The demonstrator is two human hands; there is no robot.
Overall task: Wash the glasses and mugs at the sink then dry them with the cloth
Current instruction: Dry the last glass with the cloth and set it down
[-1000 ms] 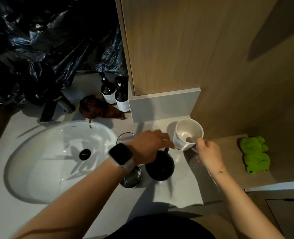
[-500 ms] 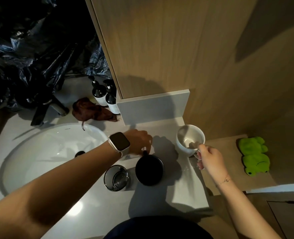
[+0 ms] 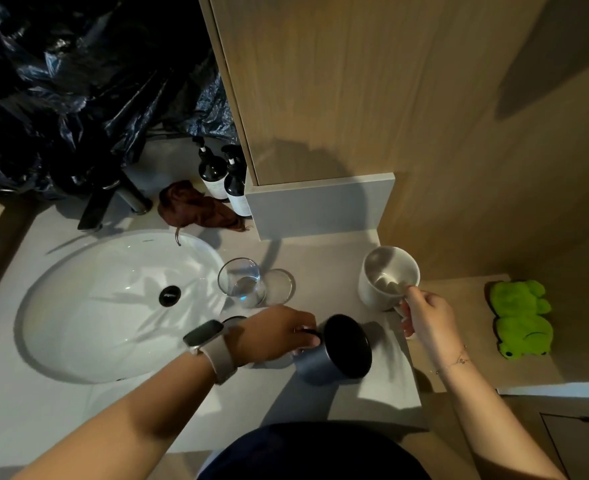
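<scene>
Lifted and tipped since a moment ago: dark metal mug (image 3: 334, 351), gripped at handle by left hand (image 3: 275, 332), above grey counter (image 3: 307, 258). White ceramic mug (image 3: 388, 277) held by right hand (image 3: 428, 318). Clear glass tumbler (image 3: 241, 282) beside white oval sink (image 3: 89, 306).

A pale grey stone counter (image 3: 78, 410) fills the lower left. At twelve o'clock rises a light wooden cabinet panel (image 3: 338, 81); crumpled black plastic sheeting (image 3: 61, 81) hangs at ten o'clock, dimly lit.
</scene>
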